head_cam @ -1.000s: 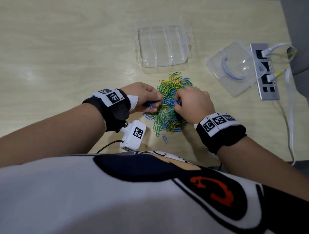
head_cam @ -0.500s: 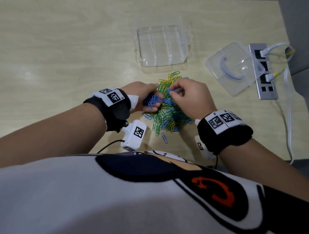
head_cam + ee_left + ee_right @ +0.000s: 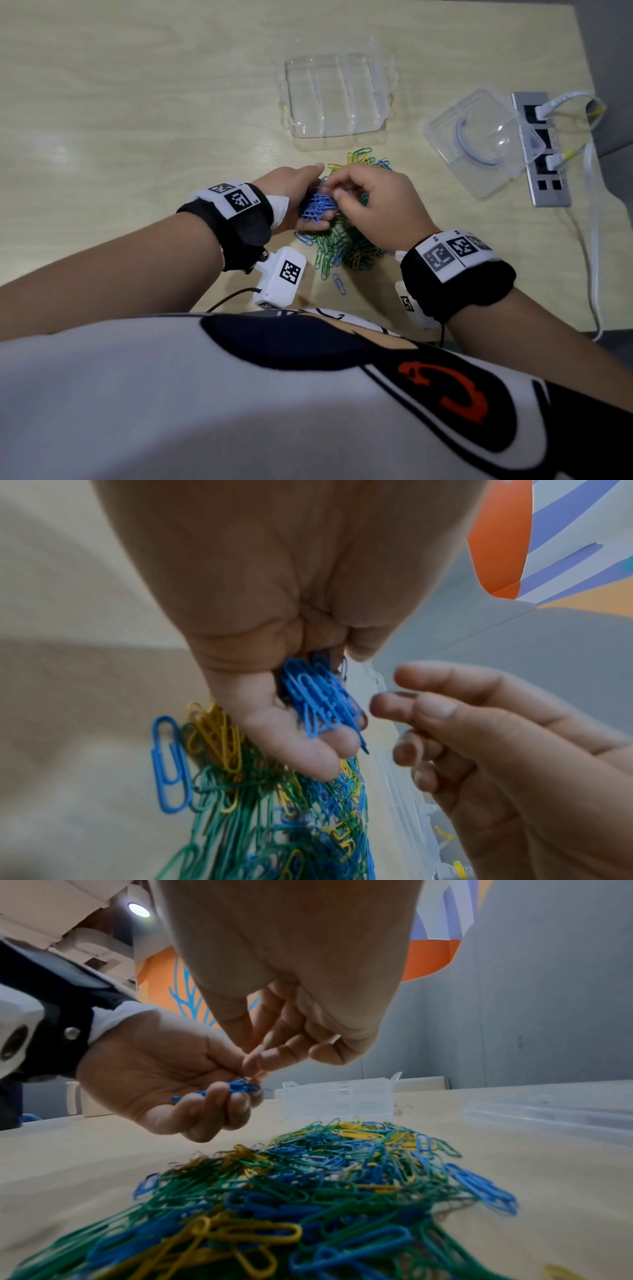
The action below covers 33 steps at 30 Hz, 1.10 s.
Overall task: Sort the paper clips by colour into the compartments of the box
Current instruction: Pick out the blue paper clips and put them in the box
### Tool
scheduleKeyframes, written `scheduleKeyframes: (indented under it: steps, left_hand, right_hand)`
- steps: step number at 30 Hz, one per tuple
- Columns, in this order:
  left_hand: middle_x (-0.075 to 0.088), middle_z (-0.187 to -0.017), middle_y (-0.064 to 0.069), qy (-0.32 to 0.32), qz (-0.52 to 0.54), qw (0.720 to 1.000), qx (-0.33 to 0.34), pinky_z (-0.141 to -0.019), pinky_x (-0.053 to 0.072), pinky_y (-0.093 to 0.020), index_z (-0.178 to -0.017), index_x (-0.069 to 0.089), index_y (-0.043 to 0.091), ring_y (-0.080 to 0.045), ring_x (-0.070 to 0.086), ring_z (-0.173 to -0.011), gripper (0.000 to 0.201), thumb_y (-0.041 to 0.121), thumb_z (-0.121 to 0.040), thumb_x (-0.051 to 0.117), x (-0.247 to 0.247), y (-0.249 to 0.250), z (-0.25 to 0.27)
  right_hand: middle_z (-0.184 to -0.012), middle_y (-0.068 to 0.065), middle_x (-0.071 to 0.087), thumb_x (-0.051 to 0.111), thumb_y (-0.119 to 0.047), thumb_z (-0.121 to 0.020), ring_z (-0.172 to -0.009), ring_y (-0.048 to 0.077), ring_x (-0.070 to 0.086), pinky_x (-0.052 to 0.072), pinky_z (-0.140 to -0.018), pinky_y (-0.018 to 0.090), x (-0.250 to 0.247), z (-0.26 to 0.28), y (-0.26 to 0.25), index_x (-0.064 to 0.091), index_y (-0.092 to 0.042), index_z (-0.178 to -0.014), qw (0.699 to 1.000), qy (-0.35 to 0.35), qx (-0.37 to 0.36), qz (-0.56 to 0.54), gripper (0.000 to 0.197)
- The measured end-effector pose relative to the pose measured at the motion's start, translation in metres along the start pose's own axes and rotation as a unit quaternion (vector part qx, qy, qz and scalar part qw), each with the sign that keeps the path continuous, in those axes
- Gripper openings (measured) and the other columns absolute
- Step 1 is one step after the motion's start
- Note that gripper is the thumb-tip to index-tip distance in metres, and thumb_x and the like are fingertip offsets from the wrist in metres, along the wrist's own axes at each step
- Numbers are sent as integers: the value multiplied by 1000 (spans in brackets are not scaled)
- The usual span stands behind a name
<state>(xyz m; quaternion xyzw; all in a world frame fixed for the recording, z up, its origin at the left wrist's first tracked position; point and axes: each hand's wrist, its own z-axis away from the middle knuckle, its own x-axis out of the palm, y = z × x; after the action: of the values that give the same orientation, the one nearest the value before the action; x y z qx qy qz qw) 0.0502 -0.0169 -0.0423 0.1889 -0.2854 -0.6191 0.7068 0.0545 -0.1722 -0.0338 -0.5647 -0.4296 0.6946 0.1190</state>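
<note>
A mixed pile of blue, green and yellow paper clips (image 3: 342,246) (image 3: 308,1177) lies on the wooden table. The clear compartment box (image 3: 335,99) (image 3: 337,1100) stands just beyond it with nothing visible inside. My left hand (image 3: 317,197) (image 3: 342,710) is cupped over the pile's left edge and holds a bunch of blue clips (image 3: 313,207) (image 3: 318,702) (image 3: 240,1087). My right hand (image 3: 333,188) (image 3: 387,691) (image 3: 251,1064) hovers at that bunch, fingers loosely curled. No clip shows between its fingertips.
A clear plastic lid (image 3: 479,144) lies right of the box. It partly covers a grey power strip (image 3: 541,150) with white cables (image 3: 594,240) along the table's right edge. One stray blue clip (image 3: 339,284) lies near the front edge.
My right hand lifted off the pile with a blue clip and carried it left to the bunch. The left hand rose slightly and its bunch shows more.
</note>
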Motion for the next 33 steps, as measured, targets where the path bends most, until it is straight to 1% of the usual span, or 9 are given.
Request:
scheduleKeyframes:
  steps: [4,7,9,13,20,24,28,30,33]
  left_hand:
    - [58,-58,-6,-10,-45,999,-5,-54,56,-23,-78,57,10,-13,57,-51,34,28,-101,40,-3,-1,0]
    - [60,-56,-3,-10,-64,998,-10,-55,56,-23,-79,57,11,-11,58,-51,27,22,-98,41,-5,1,1]
    - [60,-55,-2,-13,-74,997,-12,-56,55,-22,-81,58,11,-11,57,-52,24,20,-97,42,-6,2,1]
    - [59,-61,-4,-20,-77,997,-10,-58,55,-22,-86,60,9,-14,56,-59,20,16,-96,44,-8,4,5]
    - [58,-72,-12,-12,-59,998,-18,-61,53,-25,-90,61,5,-19,56,-63,22,15,-95,42,-14,3,3]
    - [60,-70,-11,8,-59,998,-19,-60,55,-25,-90,62,4,-18,58,-62,27,16,-96,39,-11,5,3]
    - [62,-68,-11,25,-42,999,-17,-56,57,-25,-87,61,3,-19,60,-58,25,15,-95,41,-3,5,2]
    - [61,-78,-13,41,-23,999,-7,-63,59,-28,-84,57,7,-20,61,-64,17,12,-95,45,0,4,2]
    - [55,-85,-5,41,-6,999,-8,-72,54,-16,-79,48,27,-13,60,-71,25,9,-94,53,-4,5,-2]
  right_hand:
    - [-87,-6,63,53,-14,-87,-79,12,58,49,-75,33,-3,-3,15,67,-19,-94,995,39,66,59,17]
    - [-99,1,62,51,-19,-89,-93,22,58,48,-82,37,-1,-4,25,68,-22,-97,979,-28,103,175,19]
    - [-103,1,60,55,-30,-90,-100,25,56,44,-84,37,3,-3,26,68,-25,-102,962,-78,99,240,18]
    - [-107,-1,60,57,-40,-90,-104,24,55,39,-87,36,10,-4,25,66,-26,-105,946,-92,84,300,22]
    - [-102,0,64,51,-25,-92,-93,25,59,42,-84,37,-4,-4,26,68,-22,-99,961,-42,104,253,19]
    - [-96,-1,64,54,-25,-89,-88,23,59,46,-84,39,-12,-5,22,69,-23,-95,972,4,104,211,17]
    - [-86,-7,61,57,-26,-84,-83,16,56,47,-83,43,-5,-6,8,69,-24,-90,988,1,44,150,14]
    - [-89,-6,63,58,-28,-84,-88,18,59,44,-86,42,1,-5,-1,71,-26,-93,988,-16,5,154,16]
    - [-96,-5,61,59,-33,-88,-98,17,56,34,-87,36,6,-5,-6,71,-30,-101,981,-45,-18,185,18]
